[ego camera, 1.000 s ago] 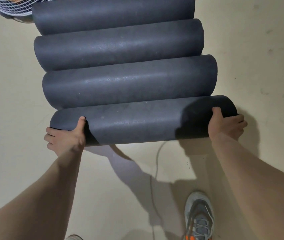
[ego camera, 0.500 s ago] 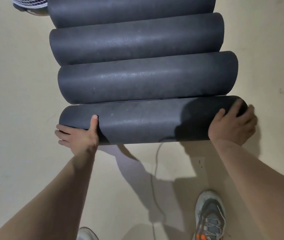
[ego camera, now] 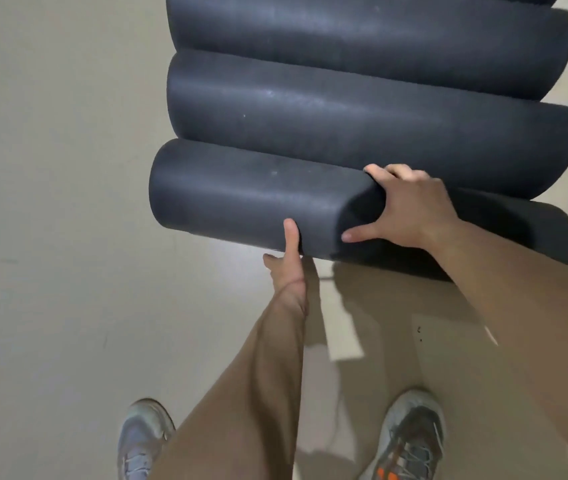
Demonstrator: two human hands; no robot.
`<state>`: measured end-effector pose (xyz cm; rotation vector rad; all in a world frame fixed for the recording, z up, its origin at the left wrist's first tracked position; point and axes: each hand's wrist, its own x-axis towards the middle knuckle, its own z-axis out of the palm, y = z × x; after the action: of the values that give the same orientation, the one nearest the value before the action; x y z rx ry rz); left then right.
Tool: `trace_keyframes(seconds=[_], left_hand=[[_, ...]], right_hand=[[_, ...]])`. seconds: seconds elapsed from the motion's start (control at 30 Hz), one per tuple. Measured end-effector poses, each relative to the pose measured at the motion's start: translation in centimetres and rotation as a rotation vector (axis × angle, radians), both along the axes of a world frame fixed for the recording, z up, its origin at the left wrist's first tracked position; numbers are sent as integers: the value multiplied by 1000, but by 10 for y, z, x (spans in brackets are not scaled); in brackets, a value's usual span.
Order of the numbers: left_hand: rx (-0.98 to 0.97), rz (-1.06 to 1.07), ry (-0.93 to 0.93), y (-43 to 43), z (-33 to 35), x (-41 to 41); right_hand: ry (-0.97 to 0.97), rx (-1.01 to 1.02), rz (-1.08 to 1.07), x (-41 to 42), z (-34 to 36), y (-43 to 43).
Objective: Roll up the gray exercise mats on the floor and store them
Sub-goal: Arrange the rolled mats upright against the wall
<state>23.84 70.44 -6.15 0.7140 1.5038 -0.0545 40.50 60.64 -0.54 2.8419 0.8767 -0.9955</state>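
Nearest the person, two gray shoes stand on the cream floor [ego camera: 50, 237]: the left shoe [ego camera: 144, 441] behind and to the left of the left grip, the right shoe [ego camera: 410, 434] behind the right grip. The left grip [ego camera: 287, 268] sits at the near lower edge of the near mat [ego camera: 234, 202]. Its thumb lies straight up the mat's front face and its fingers reach under the roll, mostly hidden, so it pinches that edge. Just right of it and farther on, the right grip [ego camera: 414, 209] lies over the top of the same mat, thumb spread wide toward the left grip and fingers bent over the crest into the seam behind. The near mat, a dark gray roll, runs crosswise well past both grips. Beyond the right grip's fingers a second mat [ego camera: 344, 133] touches the first, and a third mat [ego camera: 344, 39] lies against it farther on.
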Motion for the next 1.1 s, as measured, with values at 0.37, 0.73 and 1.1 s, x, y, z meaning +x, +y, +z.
trace_keyframes(seconds=[0.37, 0.73, 1.1], left_hand=[[-2, 200, -153, -17, -2, 17], [48, 97, -97, 7, 15, -34], [14, 41, -56, 42, 48, -138]], right_hand=[[-10, 30, 21, -2, 4, 9], [282, -33, -134, -62, -2, 4], [473, -30, -28, -155, 2, 51]])
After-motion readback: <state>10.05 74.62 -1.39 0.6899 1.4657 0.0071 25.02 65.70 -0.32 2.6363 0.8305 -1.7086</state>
